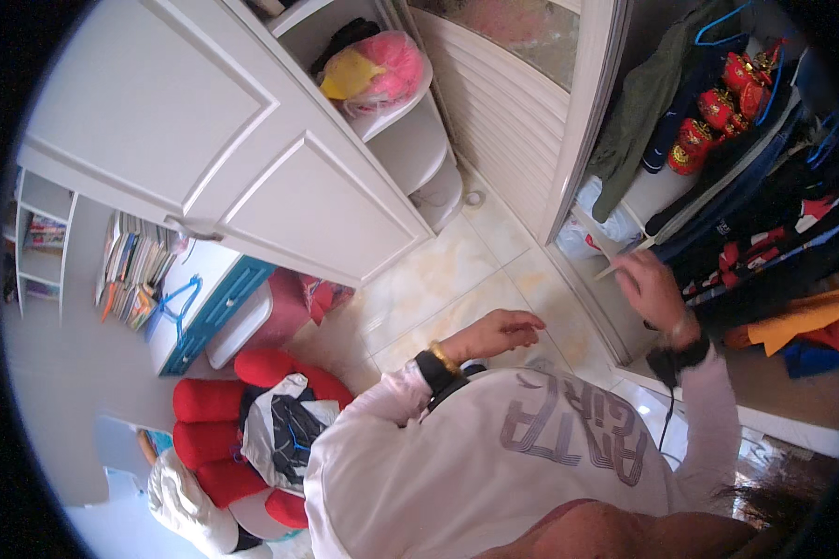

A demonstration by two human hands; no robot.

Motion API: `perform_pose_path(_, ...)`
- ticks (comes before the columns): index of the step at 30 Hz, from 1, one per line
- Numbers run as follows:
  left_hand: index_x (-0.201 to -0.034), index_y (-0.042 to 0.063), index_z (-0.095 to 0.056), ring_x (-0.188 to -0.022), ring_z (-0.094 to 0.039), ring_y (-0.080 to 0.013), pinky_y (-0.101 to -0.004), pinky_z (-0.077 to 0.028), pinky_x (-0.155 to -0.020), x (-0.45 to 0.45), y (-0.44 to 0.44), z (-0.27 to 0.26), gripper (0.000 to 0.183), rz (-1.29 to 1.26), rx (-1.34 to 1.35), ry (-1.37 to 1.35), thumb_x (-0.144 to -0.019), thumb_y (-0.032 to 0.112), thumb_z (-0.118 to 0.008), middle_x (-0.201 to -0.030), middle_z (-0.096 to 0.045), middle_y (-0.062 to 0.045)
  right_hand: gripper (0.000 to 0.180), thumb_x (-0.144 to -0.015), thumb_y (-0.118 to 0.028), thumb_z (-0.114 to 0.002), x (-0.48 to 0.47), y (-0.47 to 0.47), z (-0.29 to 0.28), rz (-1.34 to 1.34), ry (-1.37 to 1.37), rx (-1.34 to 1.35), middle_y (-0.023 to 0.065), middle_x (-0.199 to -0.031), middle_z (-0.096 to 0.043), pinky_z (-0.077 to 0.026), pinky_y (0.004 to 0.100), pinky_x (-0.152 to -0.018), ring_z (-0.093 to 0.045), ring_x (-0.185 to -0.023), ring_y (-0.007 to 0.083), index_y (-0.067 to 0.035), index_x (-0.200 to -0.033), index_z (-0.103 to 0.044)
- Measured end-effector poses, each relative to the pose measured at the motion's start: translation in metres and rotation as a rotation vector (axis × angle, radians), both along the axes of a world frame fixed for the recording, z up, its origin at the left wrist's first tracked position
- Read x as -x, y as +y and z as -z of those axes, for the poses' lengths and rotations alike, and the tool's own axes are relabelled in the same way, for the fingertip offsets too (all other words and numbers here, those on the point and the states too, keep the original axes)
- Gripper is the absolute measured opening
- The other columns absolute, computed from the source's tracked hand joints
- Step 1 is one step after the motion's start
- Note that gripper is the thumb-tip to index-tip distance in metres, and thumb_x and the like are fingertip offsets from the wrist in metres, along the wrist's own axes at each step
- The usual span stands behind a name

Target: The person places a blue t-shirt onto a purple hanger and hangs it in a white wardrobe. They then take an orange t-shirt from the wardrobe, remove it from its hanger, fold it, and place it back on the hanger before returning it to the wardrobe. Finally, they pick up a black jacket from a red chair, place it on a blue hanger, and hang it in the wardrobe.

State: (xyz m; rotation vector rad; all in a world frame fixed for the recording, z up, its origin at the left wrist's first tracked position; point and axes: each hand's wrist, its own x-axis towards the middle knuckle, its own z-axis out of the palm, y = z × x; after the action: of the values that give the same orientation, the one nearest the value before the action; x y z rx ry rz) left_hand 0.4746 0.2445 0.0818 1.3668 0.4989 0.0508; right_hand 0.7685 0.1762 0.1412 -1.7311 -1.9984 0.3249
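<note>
My left hand (496, 332) hovers over the tiled floor in front of my body, palm inward, with nothing in it. My right hand (647, 286), slightly blurred, is by the opening of a wardrobe at the right, near a pale edge; I see nothing held in it. Beside it hang dark clothes (727, 209) in a row, some on blue hangers (723, 31). Red and gold lantern-like ornaments (716, 108) hang among them. A clear plastic bag (594, 223) lies at the wardrobe's bottom. Orange garments (804, 318) lie lower right.
A white panelled door (252, 154) stands at the left, beside curved shelves (409, 154) holding a pink and yellow bundle (384, 70). Lower left is a red cushioned chair (213, 444) with clothes and a hanger on it. Behind it stands a blue-fronted desk (213, 314) with books (133, 258).
</note>
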Motion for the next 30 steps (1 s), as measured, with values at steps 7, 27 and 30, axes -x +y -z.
perform_pose_path(7,-0.118,0.003,-0.053,-0.092,-0.058,-0.0119,-0.0251,-0.046,-0.076,0.11,0.015,-0.007,0.03,-0.232,0.024,0.091,-0.09,0.013,-0.052,-0.1,-0.063,-0.005,0.015,-0.074,-0.004,-0.051,-0.001,0.181,-0.017,0.042,-0.571,-0.363,0.0145,-0.093,-0.056,-0.041,0.04,-0.087,-0.05,-0.097,0.0306,0.0,-0.085,-0.06)
perform_pose_path(27,-0.117,0.004,-0.054,-0.09,-0.057,-0.0099,-0.0222,-0.045,-0.076,0.214,0.025,0.02,0.029,-0.493,0.116,0.094,-0.089,0.011,-0.053,-0.096,-0.063,-0.003,0.035,-0.083,-0.006,-0.045,-0.023,0.269,-0.059,0.188,-1.359,0.059,0.0104,-0.124,-0.051,-0.018,0.0422,-0.111,-0.042,-0.12,0.0246,-0.004,-0.116,-0.056)
perform_pose_path(30,-0.115,0.003,-0.055,-0.086,-0.055,-0.0073,-0.0202,-0.044,-0.073,0.215,0.01,0.038,0.028,-0.628,0.195,-0.021,-0.089,0.009,-0.053,-0.095,-0.062,-0.001,0.032,-0.081,-0.005,-0.048,-0.011,0.275,-0.06,0.171,-1.36,-0.031,0.0144,-0.122,-0.051,-0.02,0.0441,-0.11,-0.043,-0.118,0.0268,-0.002,-0.112,-0.057)
